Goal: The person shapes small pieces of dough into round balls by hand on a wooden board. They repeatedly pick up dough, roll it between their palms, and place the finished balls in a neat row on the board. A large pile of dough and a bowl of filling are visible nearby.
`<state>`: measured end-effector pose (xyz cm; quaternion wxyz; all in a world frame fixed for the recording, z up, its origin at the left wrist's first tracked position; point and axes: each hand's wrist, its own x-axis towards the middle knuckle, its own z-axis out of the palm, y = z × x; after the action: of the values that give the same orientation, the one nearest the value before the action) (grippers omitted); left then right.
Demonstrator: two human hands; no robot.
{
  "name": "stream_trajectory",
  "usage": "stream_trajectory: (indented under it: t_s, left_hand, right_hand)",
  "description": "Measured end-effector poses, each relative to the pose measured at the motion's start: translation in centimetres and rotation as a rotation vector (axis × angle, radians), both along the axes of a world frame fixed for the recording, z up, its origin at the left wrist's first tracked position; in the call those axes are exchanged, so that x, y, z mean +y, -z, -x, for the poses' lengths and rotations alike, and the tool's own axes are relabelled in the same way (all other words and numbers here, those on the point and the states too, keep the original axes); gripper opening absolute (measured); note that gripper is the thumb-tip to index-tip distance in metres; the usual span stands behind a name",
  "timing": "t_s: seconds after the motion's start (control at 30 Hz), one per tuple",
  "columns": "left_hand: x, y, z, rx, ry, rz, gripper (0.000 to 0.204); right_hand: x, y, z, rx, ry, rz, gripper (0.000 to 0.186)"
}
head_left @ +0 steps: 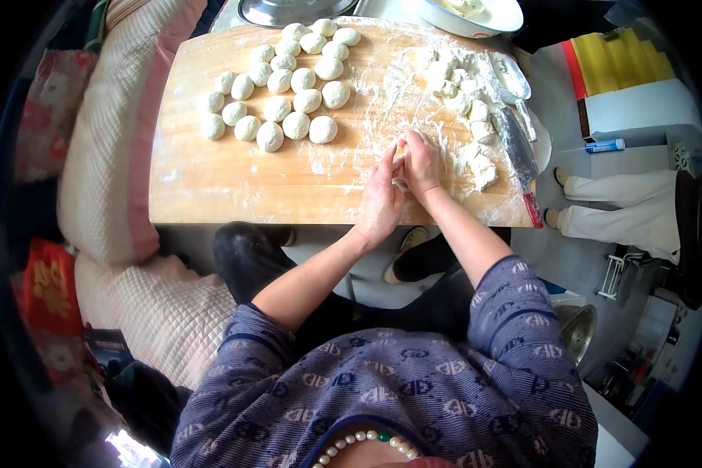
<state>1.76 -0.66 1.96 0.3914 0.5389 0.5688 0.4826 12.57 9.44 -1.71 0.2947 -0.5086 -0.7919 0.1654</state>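
My left hand (pixel 381 199) and my right hand (pixel 421 168) meet over the floured wooden board (pixel 210 187), fingers closed around a small, mostly hidden piece of pale dough (pixel 398 182). Several round dough balls (pixel 279 81) lie in loose rows on the board's left half. At the right, several rough dough pieces (pixel 480 131) sit in scattered flour. Along the right edge lie a metal blade (pixel 513 136) with a red handle and a small scoop (pixel 509 74) holding flour.
A white basin (pixel 499 15) and metal lid (pixel 265 12) sit beyond the board. A quilted bed or couch (pixel 101 156) borders the left. At the right, a person in white trousers (pixel 616 226) is near the board, beside a white rack (pixel 616 277). A metal bowl (pixel 577 335) sits low right.
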Motion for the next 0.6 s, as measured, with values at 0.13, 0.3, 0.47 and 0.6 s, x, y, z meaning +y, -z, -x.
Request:
stream_trajectory:
  t_s: [0.13,0.3,0.47,0.6]
  left_hand:
    - [1.3,0.7,0.9,-0.057,-0.107,-0.016,0.068]
    - [1.1,1.8,-0.1,-0.011,-0.044,0.025,0.067]
    - [1.1,-0.3,0.4,0.100,0.009,0.123,0.069]
    - [1.0,1.1,1.1,0.115,-0.032,0.007,0.061]
  right_hand:
    - [2.8,-0.4,-0.2,-0.118,-0.122,-0.213,0.005]
    - [2.2,0.6,0.8,0.095,0.035,0.154,0.014]
    - [1.6,-0.8,-0.2,0.229,0.016,0.399,0.033]
    - [9.9,-7.2,-0.3,0.094,0.192,0.439,0.056]
